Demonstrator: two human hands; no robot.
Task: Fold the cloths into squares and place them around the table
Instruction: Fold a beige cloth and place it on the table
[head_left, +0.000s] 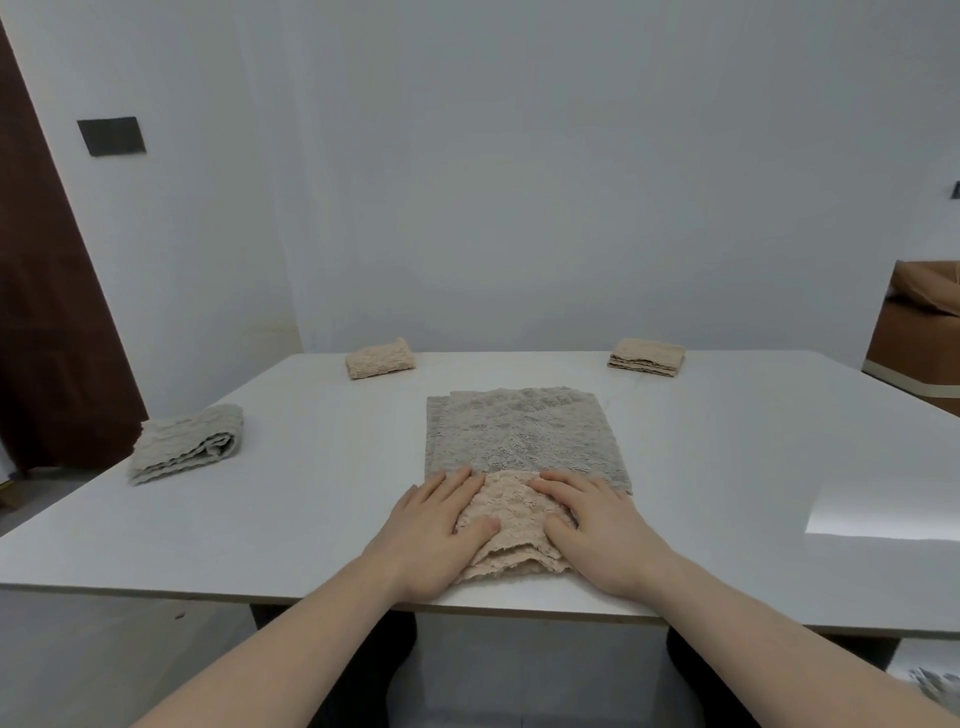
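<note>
While both hands lie flat on a folded beige cloth (511, 525) at the near edge of the white table (322, 499), the fingers are straight and press down, curled round nothing. The left hand (439, 530) covers the cloth's left side, its thumb resting on the fabric; the right hand (597, 530) covers the right side. This beige cloth sits partly on top of a larger grey cloth (519, 434), spread flat toward the table's middle, its near edge tucked under the beige one and the fingertips. Three folded cloths sit well apart around the table: a grey bundle (189, 441) near the left edge, a small beige one (380, 358) at the far edge left of centre, and another beige stack (647, 355) at the far edge to the right. Behind the table stands a pale wall with a dark plate (111, 135), a brown door (47, 322) at left, and a brown seat (919, 332) at far right.
</note>
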